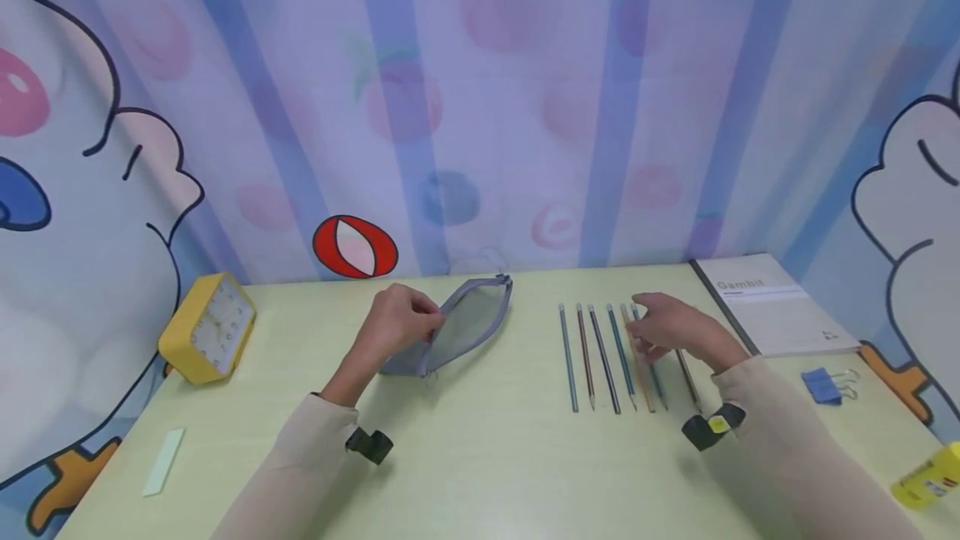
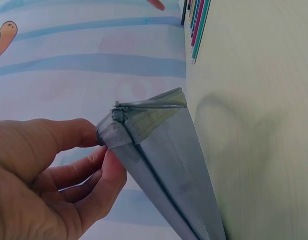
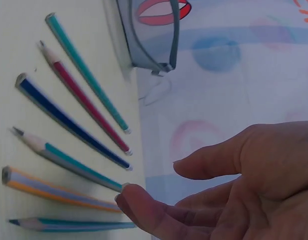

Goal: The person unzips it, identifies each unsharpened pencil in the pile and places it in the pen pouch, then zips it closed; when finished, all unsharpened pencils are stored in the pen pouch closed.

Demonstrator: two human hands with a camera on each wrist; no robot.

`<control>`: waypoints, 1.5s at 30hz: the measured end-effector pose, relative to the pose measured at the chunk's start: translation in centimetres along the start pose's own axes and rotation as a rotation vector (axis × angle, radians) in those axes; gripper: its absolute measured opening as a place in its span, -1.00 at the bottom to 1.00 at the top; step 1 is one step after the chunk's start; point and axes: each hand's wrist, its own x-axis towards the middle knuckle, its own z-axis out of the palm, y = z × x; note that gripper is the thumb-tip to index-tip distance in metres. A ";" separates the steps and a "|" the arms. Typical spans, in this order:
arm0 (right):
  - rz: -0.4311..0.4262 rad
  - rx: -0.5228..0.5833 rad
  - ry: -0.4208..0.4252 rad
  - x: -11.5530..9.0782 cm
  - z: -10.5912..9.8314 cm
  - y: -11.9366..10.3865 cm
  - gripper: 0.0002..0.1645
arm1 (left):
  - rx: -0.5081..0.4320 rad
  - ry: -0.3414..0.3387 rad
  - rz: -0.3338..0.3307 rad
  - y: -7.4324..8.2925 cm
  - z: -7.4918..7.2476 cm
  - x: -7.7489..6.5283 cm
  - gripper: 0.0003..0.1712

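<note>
My left hand (image 1: 393, 322) pinches one top corner of a grey mesh zip pouch (image 1: 405, 362) between thumb and fingers. The pouch stands on the table with its mouth spread apart; the left wrist view shows the pinched corner and mesh side (image 2: 168, 160). Over the pencils, my right hand (image 1: 678, 327) hangs with its thumb apart from its fingers and nothing between them. Several pencils lie side by side, among them a red pencil (image 3: 76, 90), a navy pencil (image 3: 69, 117) and an orange-striped pencil (image 3: 59, 190). One fingertip overlaps the ends of the nearer pencils; contact is unclear.
A yellow clock (image 1: 208, 330) stands at the left, with a pale green strip (image 1: 162, 462) in front of it. At the right are a notebook (image 1: 780, 311), a blue binder clip (image 1: 822, 387) and a yellow glue stick (image 1: 928, 480). A printed curtain (image 1: 510, 123) hangs behind the table.
</note>
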 end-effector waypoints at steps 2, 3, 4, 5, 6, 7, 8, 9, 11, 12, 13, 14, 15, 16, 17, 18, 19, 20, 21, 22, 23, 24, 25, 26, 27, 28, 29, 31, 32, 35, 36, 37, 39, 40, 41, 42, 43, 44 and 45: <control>0.009 -0.030 0.012 0.2 0.0 0.3 -0.13 | 0.000 0.004 0.009 0.1 0.0 0.0 -0.84; 0.012 -0.044 0.018 0.3 0.0 0.4 -0.13 | 0.001 0.007 0.017 0.1 0.0 0.0 -0.84; 0.014 -0.056 0.025 0.4 0.0 0.5 -0.12 | 0.000 0.009 0.023 0.1 0.0 0.0 -0.83; 0.016 -0.070 0.030 0.5 0.0 0.6 -0.12 | 0.000 0.011 0.029 0.1 -0.1 0.0 -0.83; 0.016 -0.085 0.034 0.6 0.1 0.7 -0.11 | -0.001 0.013 0.035 0.1 -0.1 0.1 -0.83; 0.016 -0.101 0.037 0.7 0.1 0.7 -0.11 | -0.002 0.014 0.036 0.1 -0.2 0.1 -0.84; 0.018 -0.116 0.039 0.8 0.2 0.7 -0.11 | -0.003 0.013 0.040 0.1 -0.2 0.1 -0.84; 0.019 -0.136 0.039 0.9 0.3 0.7 -0.12 | -0.002 0.011 0.041 0.1 -0.2 0.1 -0.84; 0.023 -0.170 0.037 0.9 0.5 0.7 -0.13 | -0.004 0.008 0.038 0.0 -0.2 0.1 -0.84; 0.024 -0.191 0.040 1.0 0.6 0.6 -0.14 | -0.004 0.007 0.037 0.0 -0.2 0.0 -0.84; 0.028 -0.214 0.044 0.9 0.7 0.5 -0.16 | -0.004 0.007 0.039 -0.1 -0.2 0.0 -0.84; 0.033 -0.235 0.047 1.0 0.9 0.4 -0.17 | -0.004 0.007 0.042 -0.1 -0.2 0.0 -0.84; 0.035 -0.254 0.051 1.0 1.1 0.3 -0.18 | -0.004 0.008 0.042 -0.1 -0.2 0.0 -0.84; 0.036 -0.261 0.057 0.9 1.2 0.3 -0.19 | -0.006 0.009 0.042 -0.1 -0.1 0.0 -0.85; 0.044 -0.270 0.059 1.0 1.4 0.2 -0.21 | -0.006 0.009 0.043 -0.1 -0.1 -0.1 -0.85; 0.050 -0.280 0.063 1.1 1.5 0.2 -0.23 | -0.005 0.009 0.045 -0.1 -0.1 -0.1 -0.84; 0.058 -0.284 0.066 1.1 1.6 0.1 -0.24 | -0.004 0.010 0.045 -0.1 -0.1 -0.1 -0.84; 0.067 -0.285 0.069 1.3 1.8 0.1 -0.25 | -0.002 0.011 0.042 -0.1 -0.1 -0.1 -0.84; 0.076 -0.288 0.072 1.4 1.9 0.1 -0.27 | -0.001 0.011 0.039 -0.1 -0.1 -0.1 -0.84; 0.087 -0.294 0.074 1.5 2.0 0.1 -0.28 | -0.001 0.010 0.037 -0.1 -0.2 -0.1 -0.84; 0.099 -0.304 0.075 1.7 2.1 0.1 -0.29 | 0.002 0.010 0.039 -0.1 -0.2 -0.1 -0.84; 0.101 -0.319 0.079 1.9 2.2 0.2 -0.31 | 0.002 0.010 0.037 -0.1 -0.2 -0.1 -0.84; 0.098 -0.336 0.081 2.0 2.3 0.2 -0.33 | 0.001 0.011 0.036 -0.1 -0.2 -0.1 -0.84; 0.091 -0.352 0.083 2.1 2.4 0.3 -0.36 | 0.001 0.011 0.035 -0.1 -0.2 -0.1 -0.84; 0.082 -0.365 0.086 2.2 2.5 0.3 -0.39 | 0.000 0.010 0.034 -0.1 -0.2 -0.1 -0.84; 0.073 -0.375 0.088 2.3 2.6 0.3 -0.43 | -0.001 0.010 0.035 -0.1 -0.2 -0.1 -0.84; 0.065 -0.384 0.090 2.3 2.6 0.3 -0.44 | -0.001 0.009 0.033 -0.1 -0.2 -0.1 -0.84; 0.053 -0.407 0.096 2.4 2.8 0.2 -0.45 | -0.004 0.007 0.026 -0.1 -0.2 -0.1 -0.84; 0.055 -0.410 0.100 2.4 2.9 0.2 -0.43 | -0.005 0.005 0.024 -0.1 -0.2 -0.1 -0.84; 0.076 -0.428 0.109 2.5 3.1 0.0 -0.40 | -0.008 0.001 0.018 -0.1 -0.2 -0.1 -0.84; 0.077 -0.434 0.114 2.5 3.2 0.0 -0.41 | -0.008 0.000 0.018 -0.1 -0.2 -0.1 -0.84; 0.080 -0.439 0.119 2.5 3.3 0.0 -0.44 | -0.008 0.001 0.018 -0.1 -0.2 -0.1 -0.84; 0.080 -0.448 0.127 2.5 3.4 0.0 -0.52 | -0.008 0.001 0.016 -0.1 -0.2 -0.2 -0.84; 0.074 -0.454 0.132 2.5 3.5 0.0 -0.56 | -0.009 0.001 0.015 -0.1 -0.2 -0.2 -0.83; 0.070 -0.465 0.138 2.5 3.5 0.0 -0.61 | -0.009 0.001 0.014 -0.1 -0.2 -0.2 -0.83; 0.067 -0.477 0.142 2.6 3.6 0.0 -0.64 | -0.008 0.001 0.013 -0.1 -0.2 -0.2 -0.83; 0.060 -0.491 0.149 2.6 3.7 0.1 -0.67 | -0.009 0.001 0.012 -0.1 -0.2 -0.2 -0.83; 0.056 -0.506 0.157 2.7 3.7 0.1 -0.67 | -0.010 0.001 0.010 -0.1 -0.2 -0.2 -0.83; 0.047 -0.528 0.165 2.8 3.8 0.1 -0.66 | -0.009 0.001 0.010 -0.1 -0.2 -0.2 -0.83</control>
